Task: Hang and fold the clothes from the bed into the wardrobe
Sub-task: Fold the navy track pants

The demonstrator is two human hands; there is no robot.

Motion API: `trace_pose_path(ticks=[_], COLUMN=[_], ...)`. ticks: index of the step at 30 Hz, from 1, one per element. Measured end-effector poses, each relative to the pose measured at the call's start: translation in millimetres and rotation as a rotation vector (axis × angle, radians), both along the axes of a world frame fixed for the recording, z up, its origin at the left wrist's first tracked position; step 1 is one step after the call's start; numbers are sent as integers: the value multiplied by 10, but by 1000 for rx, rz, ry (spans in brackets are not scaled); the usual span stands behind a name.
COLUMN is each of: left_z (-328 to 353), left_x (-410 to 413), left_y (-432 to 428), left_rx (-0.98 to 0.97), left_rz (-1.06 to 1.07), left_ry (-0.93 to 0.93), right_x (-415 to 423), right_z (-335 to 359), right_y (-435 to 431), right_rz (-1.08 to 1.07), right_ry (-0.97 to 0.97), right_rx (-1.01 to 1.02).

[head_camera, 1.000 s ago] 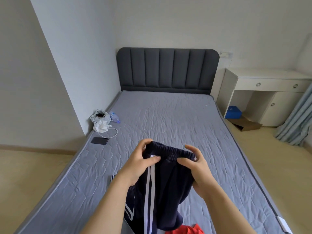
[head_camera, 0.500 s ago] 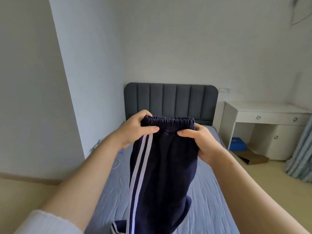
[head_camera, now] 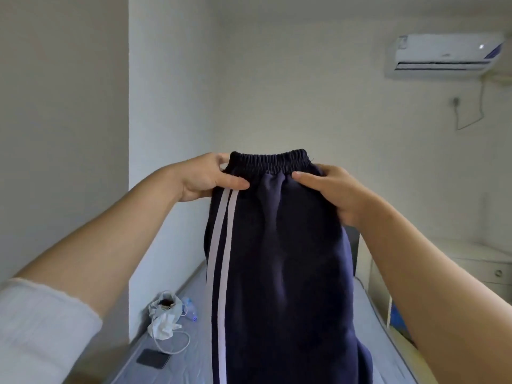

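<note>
The waistband of the dark trousers [head_camera: 279, 245] with 2 white stripes is pinched by the left hand [head_camera: 205, 176] and the right hand [head_camera: 329, 189], held above the grey bed [head_camera: 191, 364]. An air conditioner [head_camera: 446, 52] is mounted on the white wall.

Both hands, left [head_camera: 205, 177] and right [head_camera: 329, 189], gripping navy striped trousers [head_camera: 279, 259] by waistband, above bed [head_camera: 191, 364]

The navy trousers [head_camera: 277, 259] hang vertically above the bed [head_camera: 191, 361], gathered elastic waistband uppermost, legs trailing down out of view. Two pale stripes run down the left seam. The left hand [head_camera: 202, 176] and right hand [head_camera: 329, 189] pinch the waistband ends.
</note>
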State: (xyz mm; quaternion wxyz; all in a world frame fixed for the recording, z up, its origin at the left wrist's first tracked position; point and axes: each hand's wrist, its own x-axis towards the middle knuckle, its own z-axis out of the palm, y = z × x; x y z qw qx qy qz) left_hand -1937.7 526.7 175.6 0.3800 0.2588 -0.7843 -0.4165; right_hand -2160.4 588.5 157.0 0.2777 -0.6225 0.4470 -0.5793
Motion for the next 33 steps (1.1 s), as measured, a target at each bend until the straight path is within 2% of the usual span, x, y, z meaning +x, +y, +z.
trace_pose_path(ticks=[1, 4, 8, 11, 13, 15, 17, 20, 23, 26, 28, 30, 33], left_z=[41, 45, -59, -34, -60, -170, -392, -756, -923, -778, -565, -319, -33], left_x=[64, 141, 164, 245, 269, 203, 94, -65, -216, -343, -362, -322, -191], left_y=[18, 31, 79, 111, 87, -14, -165, -422, -636, -761, -778, -760, -658], left_rx=[28, 92, 150, 130, 148, 200, 285, 369, 275, -98, -263, -316, -365], left_rz=[-38, -105, -122, -328, -370, -292, -151, 63, 360, 612, 742, 753, 677], left_ry=[-28, 84, -45, -6, -47, -131, -184, -270, -353, -328, -210, -36, 117], right_x=[-21, -82, -121, -183, -213, -261, -315, -280, -207, -130, -103, -84, -42], right_z=[19, 91, 51, 46, 46, -63, -311, -681, -866, -785, -573, -321, -59], right_y=[41, 145, 220, 244, 236, 150, 17, -199, -462, -703, -787, -782, -680], right_rz=[77, 211, 209, 340, 429, 365, 195, -11, -234, -391, -462, -463, -365], right_ry=[1, -94, -26, -116, -161, -89, 6, -10, -36, -152, -175, -194, -229], right_rx=[44, 80, 221, 232, 287, 390, 495, 564, 488, 249, 94, -11, -126])
